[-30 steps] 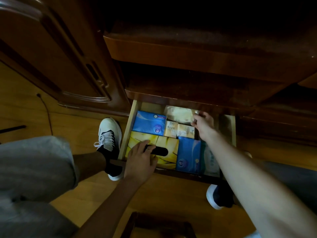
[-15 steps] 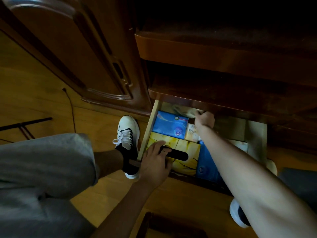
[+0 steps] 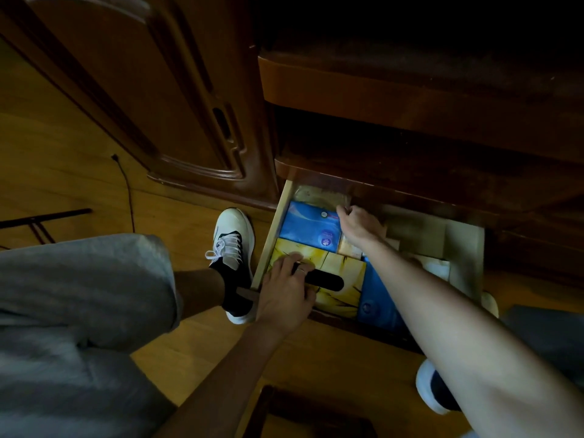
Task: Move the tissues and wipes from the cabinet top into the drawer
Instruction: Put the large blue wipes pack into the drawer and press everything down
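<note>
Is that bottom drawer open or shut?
Open: the drawer is pulled out, showing the yellow tissue box and blue tissue pack inside.

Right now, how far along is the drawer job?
Mostly packed: a yellow tissue box and blue packs lie in the open drawer. The right hand tucks a clear pack at the back; the left hand rests on the box. Cabinet top unseen.

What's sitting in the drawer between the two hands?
In the head view, a blue tissue pack lies between the left hand on the yellow tissue box and the right hand reaching toward the back.
</note>
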Tool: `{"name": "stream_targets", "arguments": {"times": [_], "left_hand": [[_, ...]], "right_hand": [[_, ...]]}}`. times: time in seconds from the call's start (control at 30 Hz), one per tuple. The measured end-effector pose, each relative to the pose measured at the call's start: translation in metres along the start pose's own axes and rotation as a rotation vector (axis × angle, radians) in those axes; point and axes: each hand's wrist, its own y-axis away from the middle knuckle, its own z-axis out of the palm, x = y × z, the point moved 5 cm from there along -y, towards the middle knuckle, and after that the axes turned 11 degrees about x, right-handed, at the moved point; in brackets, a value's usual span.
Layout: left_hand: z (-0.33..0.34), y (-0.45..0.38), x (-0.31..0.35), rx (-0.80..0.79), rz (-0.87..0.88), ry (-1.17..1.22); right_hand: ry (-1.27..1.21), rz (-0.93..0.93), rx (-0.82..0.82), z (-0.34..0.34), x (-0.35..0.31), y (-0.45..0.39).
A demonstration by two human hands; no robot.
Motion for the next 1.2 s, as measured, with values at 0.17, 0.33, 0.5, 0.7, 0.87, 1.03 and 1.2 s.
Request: {"name": "stream_targets", "arguments": {"times": [0.17, 0.33, 0.5, 0.7, 0.87, 1.03, 1.2], "left_hand": [[-0.001, -0.003, 0.001, -0.089, 0.019, -0.099], [-0.038, -0.009, 0.022, -0.279, 0.098, -0.179], [-0.145, -0.022, 0.081, -0.017, 0.248, -0.118], [-0.327, -0.04, 0.198, 0.653, 0.595, 0.058], [-0.41, -0.073, 0.269, 0.788, 0.662, 0.057], [-0.418, -0.132, 0.306, 0.691, 0.65, 0.027], [-0.39, -0.196, 0.37, 0.552, 0.651, -0.012]], "right_hand": [[0.142, -0.131, -0.073, -0.031, -0.001, 0.038], [0.151, -0.179, -0.133, -0.102, 0.026, 0.085], [-0.014, -0.282, 0.068, -0.225, 0.039, 0.142], [-0.225, -0.595, 0.804, -0.418, 0.0, 0.198], [0.145, -0.551, 0.916, -0.5, -0.022, 0.175], [0.142, -0.534, 0.927, -0.517, -0.018, 0.152], [0.042, -0.492, 0.86, -0.56, -0.011, 0.122]]}}
